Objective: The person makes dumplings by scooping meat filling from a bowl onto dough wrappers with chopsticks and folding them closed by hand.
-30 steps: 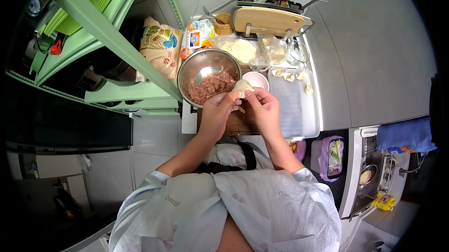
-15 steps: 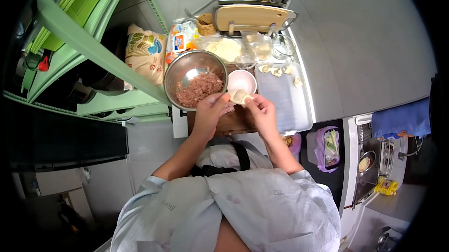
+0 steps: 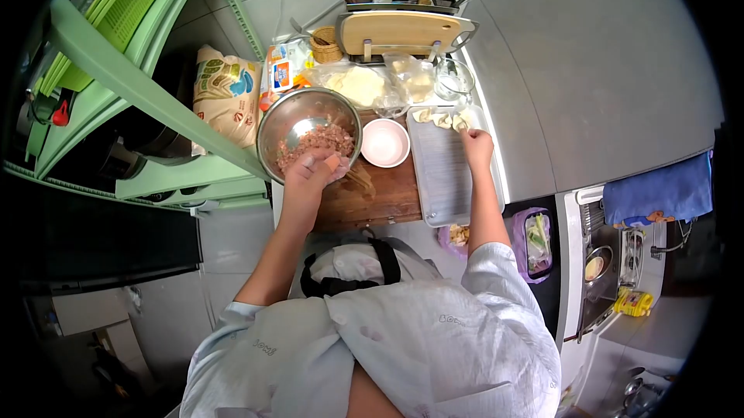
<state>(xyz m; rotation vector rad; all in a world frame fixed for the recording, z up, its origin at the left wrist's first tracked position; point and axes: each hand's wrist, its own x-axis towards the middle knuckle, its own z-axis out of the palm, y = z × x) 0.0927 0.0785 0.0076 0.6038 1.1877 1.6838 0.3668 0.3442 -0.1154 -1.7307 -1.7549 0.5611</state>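
Two bare hands are at work over the desk [image 3: 478, 79], well apart from each other. On the right, the right hand [image 3: 477, 148] has its fingertips pinched on a folded dumpling [image 3: 463, 126] at the far right part of a clear tray [image 3: 449, 177]; how firmly it grips cannot be told. Several more dumplings [image 3: 432, 117] lie along the tray's far edge, just left of those fingers. On the left, the left hand [image 3: 311, 173] is at the near right rim of a metal bowl [image 3: 273, 125] with its fingers partly curled; whether anything is in it cannot be told. Minced meat [image 3: 324, 139] sits in that bowl. Between bowl and tray stands a pink bowl [image 3: 385, 143], at the far side of a brown wooden board [image 3: 387, 205]. Farther back lie a plastic bag with pale dough [image 3: 360, 86] and, to its right, a glass vessel [image 3: 454, 81].
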